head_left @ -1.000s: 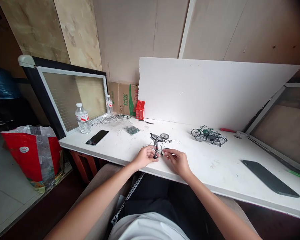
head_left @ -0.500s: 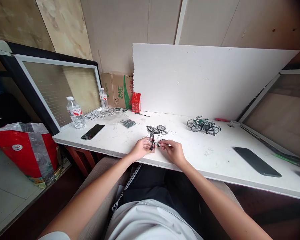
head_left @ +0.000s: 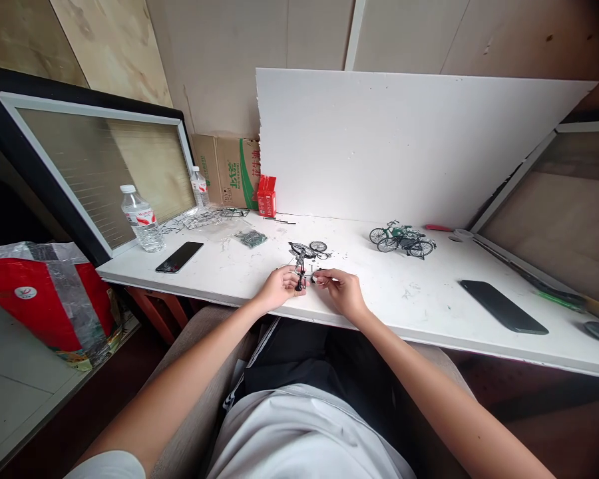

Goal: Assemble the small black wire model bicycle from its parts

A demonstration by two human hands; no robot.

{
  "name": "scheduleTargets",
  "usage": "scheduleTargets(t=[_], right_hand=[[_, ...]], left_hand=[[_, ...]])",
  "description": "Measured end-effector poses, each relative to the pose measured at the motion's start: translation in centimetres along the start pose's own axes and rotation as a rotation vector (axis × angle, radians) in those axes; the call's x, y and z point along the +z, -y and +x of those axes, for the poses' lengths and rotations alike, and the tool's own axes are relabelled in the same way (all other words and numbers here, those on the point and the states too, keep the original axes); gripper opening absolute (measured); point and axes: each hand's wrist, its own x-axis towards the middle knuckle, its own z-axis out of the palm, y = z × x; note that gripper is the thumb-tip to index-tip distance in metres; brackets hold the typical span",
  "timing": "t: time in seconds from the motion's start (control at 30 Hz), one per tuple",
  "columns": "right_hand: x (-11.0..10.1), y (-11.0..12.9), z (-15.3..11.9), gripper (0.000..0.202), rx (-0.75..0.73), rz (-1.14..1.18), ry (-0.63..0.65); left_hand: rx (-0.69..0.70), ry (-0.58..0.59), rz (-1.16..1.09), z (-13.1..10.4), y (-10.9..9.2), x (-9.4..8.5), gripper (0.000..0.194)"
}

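Near the table's front edge, my left hand (head_left: 278,289) is closed on a small black model bicycle frame (head_left: 301,274), held roughly upright. Just to its right, my right hand (head_left: 343,287) pinches a tiny dark part (head_left: 315,277) close beside the frame; its kind is too small to make out. Beyond my fingers lie loose black model parts, including a spoked wheel (head_left: 318,246) and a dark curved piece (head_left: 299,250). Further right stand model bicycles (head_left: 402,241), green and black, close together.
A phone (head_left: 180,257) and water bottle (head_left: 142,223) are on the left. Behind lie a bag of small parts (head_left: 251,238), wire-like part frames (head_left: 209,218) and a red box (head_left: 267,196). A dark phone-like slab (head_left: 503,307) lies right. A white board (head_left: 404,146) leans at the back.
The whole view has shifted slightly, so things appear a little higher and further left. Both hands keep their holds, with hardly any movement relative to the table.
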Motion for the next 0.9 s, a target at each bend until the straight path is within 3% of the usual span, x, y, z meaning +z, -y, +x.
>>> scheduleTargets(t=[0.37, 0.6, 0.9], right_hand=[[-0.04, -0.32, -0.02, 0.03, -0.027, -0.008, 0.003], [0.18, -0.89, 0.01, 0.027, 0.037, 0.029, 0.006], [0.1, 0.1, 0.09, 0.029, 0.004, -0.06, 0.016]], left_hand=[[-0.002, 0.011, 0.023, 0.12, 0.17, -0.08, 0.07], [-0.002, 0.015, 0.026, 0.08, 0.11, -0.12, 0.063], [-0.003, -0.002, 0.009, 0.3, 0.51, -0.23, 0.062]])
